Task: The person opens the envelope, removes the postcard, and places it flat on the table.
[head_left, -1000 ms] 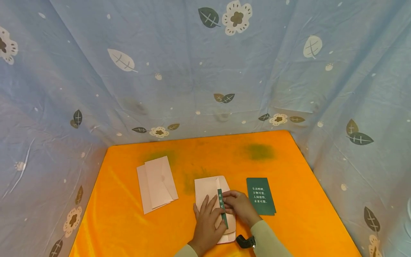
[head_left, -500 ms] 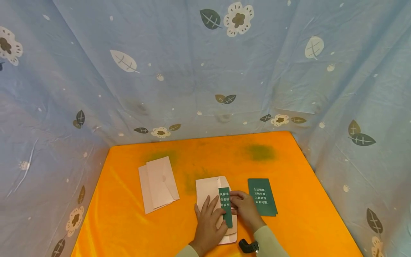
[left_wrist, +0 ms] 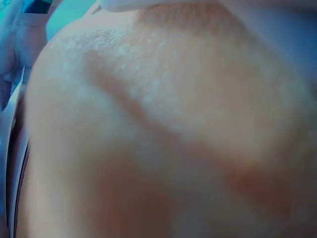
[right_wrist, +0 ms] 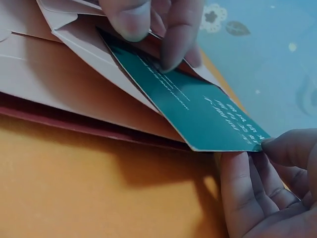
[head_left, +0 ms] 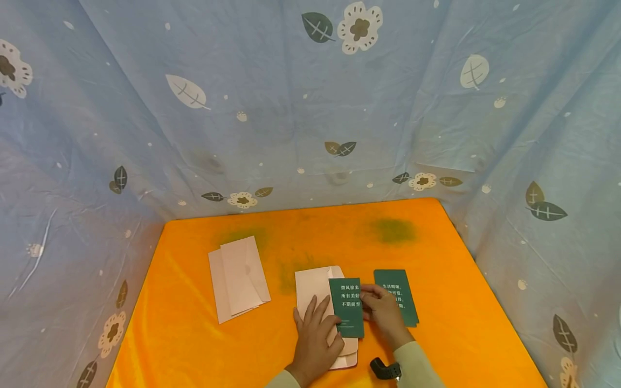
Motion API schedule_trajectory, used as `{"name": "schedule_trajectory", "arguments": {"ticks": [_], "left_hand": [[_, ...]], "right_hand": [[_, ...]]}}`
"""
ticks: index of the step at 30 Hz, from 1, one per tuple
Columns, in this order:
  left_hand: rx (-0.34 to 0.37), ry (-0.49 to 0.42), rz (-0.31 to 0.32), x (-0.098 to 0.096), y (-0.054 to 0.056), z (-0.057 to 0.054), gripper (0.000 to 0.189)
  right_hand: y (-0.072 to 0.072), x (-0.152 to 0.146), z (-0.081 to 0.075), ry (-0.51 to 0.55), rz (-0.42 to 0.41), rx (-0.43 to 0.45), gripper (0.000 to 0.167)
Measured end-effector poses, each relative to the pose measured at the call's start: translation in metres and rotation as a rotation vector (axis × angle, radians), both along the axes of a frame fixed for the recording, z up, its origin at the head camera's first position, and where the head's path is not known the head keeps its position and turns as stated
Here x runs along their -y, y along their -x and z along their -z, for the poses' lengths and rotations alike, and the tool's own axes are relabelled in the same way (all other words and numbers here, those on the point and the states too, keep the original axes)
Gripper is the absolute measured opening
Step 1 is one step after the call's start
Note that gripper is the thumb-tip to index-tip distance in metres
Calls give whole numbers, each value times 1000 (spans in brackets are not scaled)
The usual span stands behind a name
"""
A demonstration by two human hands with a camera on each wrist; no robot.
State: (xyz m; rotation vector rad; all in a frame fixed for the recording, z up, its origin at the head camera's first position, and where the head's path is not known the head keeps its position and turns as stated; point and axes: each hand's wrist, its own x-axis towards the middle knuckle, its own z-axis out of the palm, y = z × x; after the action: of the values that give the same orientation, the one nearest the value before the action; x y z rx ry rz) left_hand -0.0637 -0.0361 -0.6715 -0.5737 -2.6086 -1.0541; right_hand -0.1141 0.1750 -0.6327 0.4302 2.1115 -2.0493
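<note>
card [head_left: 347, 309] lies left of the right grip [head_left: 385, 311], pinched at its edge.

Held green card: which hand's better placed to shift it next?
Likely right: the right hand pinches the card by one edge, while the left hand rests on the envelope.

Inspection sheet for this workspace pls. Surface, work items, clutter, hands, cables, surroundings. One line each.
Surface: orange cover with darker greenish patches.
Work items: green card at the opening of a pink envelope; whether any part remains inside is unclear. Two overlapping pink envelopes lie to the left, stacked green cards to the right.
Clutter: black object by the right sleeve.
Hands: left hand rests on the envelope; right hand pinches the card's right edge.
Cables: nothing seen.
Surroundings: blue fabric with leaf and flower prints.
</note>
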Motion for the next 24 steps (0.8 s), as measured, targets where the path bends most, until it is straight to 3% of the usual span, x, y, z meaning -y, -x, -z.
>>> {"name": "schedule_trajectory", "arguments": {"ticks": [24], "left_hand": [[-23,11,-12,-1,0,5,18]], "right_hand": [[2,-19,-11,-46,69,0,32]]}}
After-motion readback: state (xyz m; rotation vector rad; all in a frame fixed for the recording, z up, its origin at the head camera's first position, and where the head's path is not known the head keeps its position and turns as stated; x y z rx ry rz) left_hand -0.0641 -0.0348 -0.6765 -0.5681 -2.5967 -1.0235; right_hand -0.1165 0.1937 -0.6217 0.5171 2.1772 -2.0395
